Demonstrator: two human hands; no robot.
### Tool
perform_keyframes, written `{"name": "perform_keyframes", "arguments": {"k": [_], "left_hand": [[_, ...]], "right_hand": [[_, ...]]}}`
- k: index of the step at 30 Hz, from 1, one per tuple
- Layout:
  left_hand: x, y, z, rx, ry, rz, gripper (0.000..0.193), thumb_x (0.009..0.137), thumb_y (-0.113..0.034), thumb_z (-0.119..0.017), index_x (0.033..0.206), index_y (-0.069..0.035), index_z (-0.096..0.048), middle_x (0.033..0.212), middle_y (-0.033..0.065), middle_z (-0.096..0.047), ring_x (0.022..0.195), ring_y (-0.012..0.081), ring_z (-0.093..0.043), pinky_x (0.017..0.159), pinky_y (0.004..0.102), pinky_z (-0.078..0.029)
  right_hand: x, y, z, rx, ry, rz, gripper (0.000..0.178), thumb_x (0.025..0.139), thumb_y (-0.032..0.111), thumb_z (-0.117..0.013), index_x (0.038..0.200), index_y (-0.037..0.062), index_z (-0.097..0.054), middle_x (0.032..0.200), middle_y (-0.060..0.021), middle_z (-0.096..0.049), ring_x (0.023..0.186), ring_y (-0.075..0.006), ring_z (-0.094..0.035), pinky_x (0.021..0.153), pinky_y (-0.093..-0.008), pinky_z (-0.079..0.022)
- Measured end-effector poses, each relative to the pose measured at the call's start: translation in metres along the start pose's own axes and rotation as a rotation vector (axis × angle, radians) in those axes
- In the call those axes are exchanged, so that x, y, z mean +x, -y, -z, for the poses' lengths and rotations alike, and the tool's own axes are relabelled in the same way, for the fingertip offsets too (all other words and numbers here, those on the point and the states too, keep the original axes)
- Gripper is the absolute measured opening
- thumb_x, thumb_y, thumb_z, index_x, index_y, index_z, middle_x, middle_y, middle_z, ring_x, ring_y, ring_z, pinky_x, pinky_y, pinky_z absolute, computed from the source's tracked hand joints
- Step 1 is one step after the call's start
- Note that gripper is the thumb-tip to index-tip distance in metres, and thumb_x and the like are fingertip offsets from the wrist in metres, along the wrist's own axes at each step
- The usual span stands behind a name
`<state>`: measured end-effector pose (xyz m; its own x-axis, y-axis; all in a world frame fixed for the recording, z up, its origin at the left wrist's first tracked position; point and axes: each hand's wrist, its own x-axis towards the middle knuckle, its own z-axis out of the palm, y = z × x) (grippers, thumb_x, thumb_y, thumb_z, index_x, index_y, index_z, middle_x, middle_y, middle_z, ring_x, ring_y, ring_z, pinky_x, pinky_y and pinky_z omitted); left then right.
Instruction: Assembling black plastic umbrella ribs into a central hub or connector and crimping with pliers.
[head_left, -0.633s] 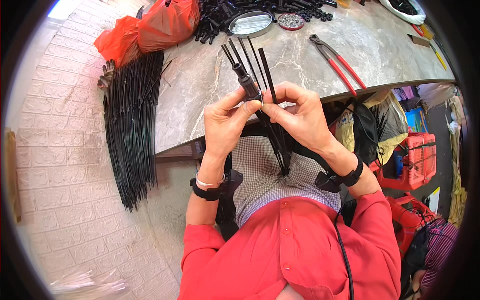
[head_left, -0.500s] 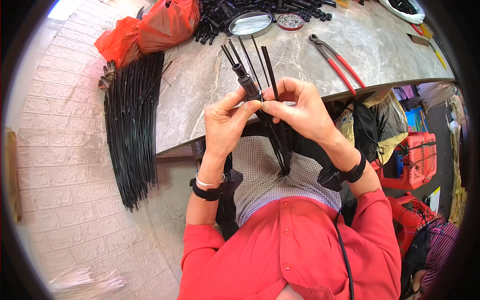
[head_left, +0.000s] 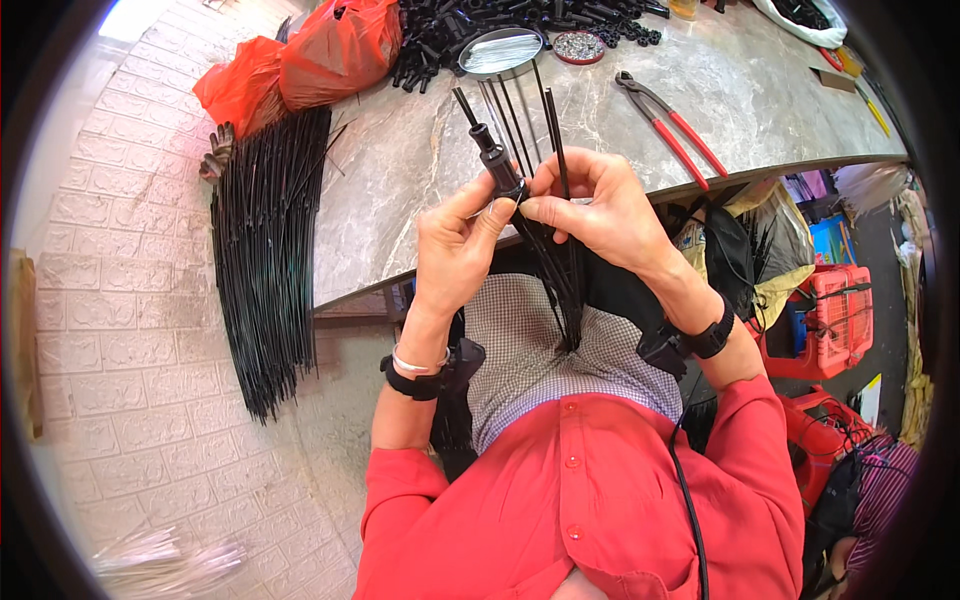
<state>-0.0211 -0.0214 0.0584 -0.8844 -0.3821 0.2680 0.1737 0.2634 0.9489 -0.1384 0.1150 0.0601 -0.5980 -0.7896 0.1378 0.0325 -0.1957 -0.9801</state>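
Note:
A black tubular plastic fitting (head_left: pixel 494 160) stands tilted in front of me, above the table's near edge. My left hand (head_left: pixel 452 240) is closed around its lower end, thumb and fingers pressed to its side. Against the fitting's rim my right hand (head_left: pixel 598 212) makes a pinch, and thin black rods (head_left: pixel 556 130) pass between its fingers. More black rods (head_left: pixel 568 300) run from the fitting down to my lap, and others stick up past it. A small pale bit, perhaps wire, shows at the pinch; its ends are hidden by my fingertips.
A bundle of long black rods (head_left: pixel 270 260) hangs over the table's left edge beside red plastic bags (head_left: pixel 340 55). Black fittings (head_left: pixel 450 40) lie heaped at the back, near a round tin of pale pins (head_left: pixel 500 72) and a red-rimmed dish (head_left: pixel 580 60). Red-handled pliers (head_left: pixel 672 130) lie at right.
My hands have stayed at the fitting and shifted only slightly. The rods sticking up have changed their spread, those by my right hand moving a little right. The pale strand at the pinch shows less.

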Motion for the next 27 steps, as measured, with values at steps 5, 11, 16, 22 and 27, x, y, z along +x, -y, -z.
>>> {"name": "perform_keyframes", "arguments": {"k": [5,11,16,22,27], "left_hand": [[-0.004,-0.01,-0.006,0.027,-0.016,0.025,0.036,0.092,-0.003,-0.055,0.127,0.005,-0.051,0.108,0.0098,-0.063,0.1,0.013,-0.059,0.084,0.0257,-0.049],[-0.011,-0.015,-0.012,0.018,-0.076,0.008,0.034,0.09,-0.006,-0.058,0.121,0.007,-0.052,0.102,0.012,-0.064,0.096,0.0154,-0.061,0.083,0.0284,-0.05],[-0.015,-0.012,-0.01,0.022,-0.129,0.014,0.029,0.092,-0.007,-0.056,0.118,0.006,-0.055,0.098,0.0102,-0.066,0.091,0.0127,-0.061,0.079,0.0254,-0.05],[-0.015,0.001,0.007,-0.088,0.013,-0.055,0.03,0.094,-0.01,-0.054,0.121,0.003,-0.052,0.103,0.0083,-0.064,0.098,0.0125,-0.059,0.086,0.0258,-0.047],[-0.022,0.005,0.012,-0.216,0.035,-0.035,0.031,0.094,-0.011,-0.054,0.121,0.002,-0.053,0.105,0.0081,-0.063,0.099,0.0138,-0.059,0.087,0.0269,-0.047]], "right_hand": [[0.002,0.001,0.001,-0.11,0.019,-0.006,0.017,0.078,0.006,-0.072,0.086,0.0014,-0.058,0.075,-0.0001,-0.058,0.066,-0.0042,-0.056,0.049,-0.0191,-0.048],[-0.002,-0.004,-0.008,-0.184,-0.087,0.136,0.023,0.073,0.01,-0.074,0.082,-0.0021,-0.056,0.068,-0.0058,-0.059,0.064,-0.0092,-0.057,0.058,-0.0254,-0.047],[-0.01,0.007,-0.009,-0.514,-0.177,0.343,0.027,0.069,0.012,-0.078,0.085,0.0019,-0.059,0.086,-0.0105,-0.062,0.072,-0.0201,-0.061,0.062,-0.027,-0.048],[-0.008,-0.009,-0.009,0.158,-0.093,0.184,0.027,0.079,0.005,-0.069,0.102,0.001,-0.055,0.097,-0.0078,-0.062,0.087,-0.0139,-0.063,0.073,-0.0228,-0.05],[-0.018,-0.002,-0.019,0.096,-0.045,0.172,0.029,0.082,0.006,-0.067,0.105,-0.0021,-0.051,0.092,-0.0025,-0.06,0.074,-0.0048,-0.057,0.069,-0.021,-0.049]]}}
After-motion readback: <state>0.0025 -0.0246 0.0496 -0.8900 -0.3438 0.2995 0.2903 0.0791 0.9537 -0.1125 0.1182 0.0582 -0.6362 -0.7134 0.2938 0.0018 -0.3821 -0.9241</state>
